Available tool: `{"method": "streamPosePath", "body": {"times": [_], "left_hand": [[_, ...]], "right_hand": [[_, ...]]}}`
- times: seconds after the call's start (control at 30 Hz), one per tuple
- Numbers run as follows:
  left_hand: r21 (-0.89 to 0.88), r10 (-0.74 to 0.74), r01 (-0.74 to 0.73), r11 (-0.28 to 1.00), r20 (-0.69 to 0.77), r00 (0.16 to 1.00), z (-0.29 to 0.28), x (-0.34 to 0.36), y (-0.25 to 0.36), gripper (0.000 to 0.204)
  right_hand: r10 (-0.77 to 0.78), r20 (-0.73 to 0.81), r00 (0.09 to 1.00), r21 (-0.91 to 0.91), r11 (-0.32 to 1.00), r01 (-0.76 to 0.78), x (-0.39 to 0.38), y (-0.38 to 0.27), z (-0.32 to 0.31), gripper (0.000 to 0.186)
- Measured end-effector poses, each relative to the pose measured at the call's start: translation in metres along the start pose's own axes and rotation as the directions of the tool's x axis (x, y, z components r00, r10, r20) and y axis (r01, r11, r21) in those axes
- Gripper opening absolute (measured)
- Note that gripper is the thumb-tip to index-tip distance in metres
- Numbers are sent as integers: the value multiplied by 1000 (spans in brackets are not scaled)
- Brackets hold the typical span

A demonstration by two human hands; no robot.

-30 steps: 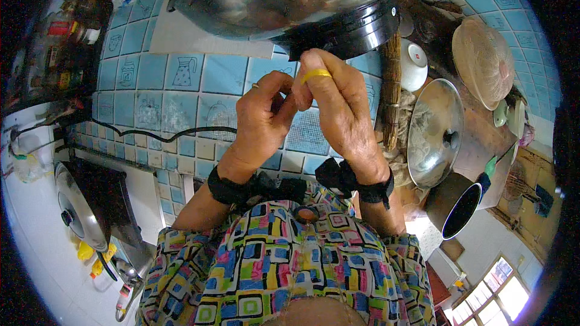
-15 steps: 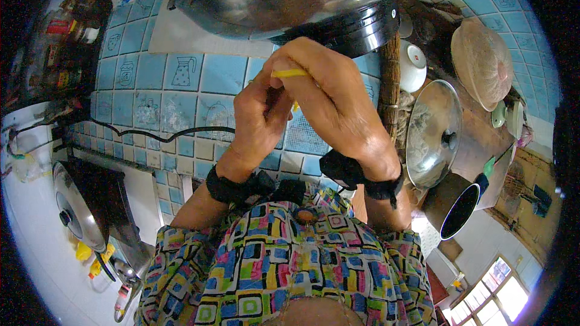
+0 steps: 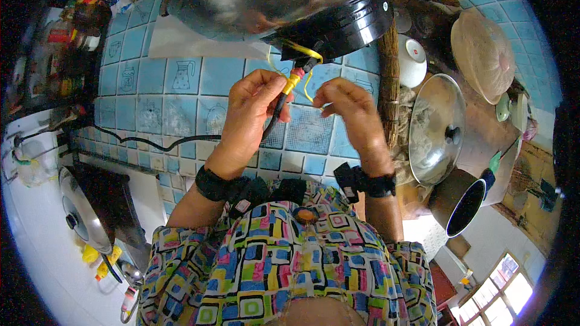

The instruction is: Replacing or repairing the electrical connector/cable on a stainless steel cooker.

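Observation:
My left hand point(image 3: 251, 108) is closed, thumb and fingers pinching a black power cord point(image 3: 278, 111) where yellow wrapping point(image 3: 290, 83) goes round it. Above that spot the cord shows a pinkish-red band and runs up to the black base point(image 3: 356, 27) of a shiny metal pan point(image 3: 266, 0). A thin yellow strip point(image 3: 309, 84) loops by the cord's upper end and hangs down to my right hand point(image 3: 353, 111). The fingertips of that hand are pinched together at the strip's lower end.
A blue tiled counter point(image 3: 184, 105) lies underneath, with more black cord point(image 3: 175, 143) across it. On the right are a straw bundle point(image 3: 389, 90), a white bowl point(image 3: 412, 63), a glass lid point(image 3: 436, 130), a basket point(image 3: 481, 57) and a dark pot point(image 3: 462, 205). At left stands a lidded wok point(image 3: 84, 211).
My hands were close together, covering the cord's end. Now they have moved apart, the right one going right and down, and the wrapped cord and yellow strip show between them.

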State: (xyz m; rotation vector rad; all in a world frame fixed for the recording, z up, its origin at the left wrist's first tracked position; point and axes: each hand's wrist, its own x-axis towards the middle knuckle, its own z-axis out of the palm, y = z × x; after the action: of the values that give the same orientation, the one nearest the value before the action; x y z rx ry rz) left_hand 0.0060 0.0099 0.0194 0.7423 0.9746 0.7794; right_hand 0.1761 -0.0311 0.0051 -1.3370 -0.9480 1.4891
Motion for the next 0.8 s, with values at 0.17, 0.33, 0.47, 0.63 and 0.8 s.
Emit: {"method": "streamPosePath", "body": {"times": [0.17,0.33,0.47,0.63,0.8], "left_hand": [[-57,9,-5,998,57,998,-5,3,2,19],[-186,-101,114,976,78,992,-1,4,6,19],[-175,-107,122,977,92,990,-5,5,4,19],[-159,-125,146,976,136,983,-8,8,6,20],[-185,-166,184,965,109,980,-4,7,10,23]], "right_hand": [[31,-2,1000,140,990,-31,13,22,22,18],[-28,45,999,364,931,9,27,31,27,15],[-8,159,987,596,798,-90,27,31,41,26],[-132,297,946,732,667,-137,34,38,39,28],[-62,275,959,604,788,-122,38,43,33,16]]}}
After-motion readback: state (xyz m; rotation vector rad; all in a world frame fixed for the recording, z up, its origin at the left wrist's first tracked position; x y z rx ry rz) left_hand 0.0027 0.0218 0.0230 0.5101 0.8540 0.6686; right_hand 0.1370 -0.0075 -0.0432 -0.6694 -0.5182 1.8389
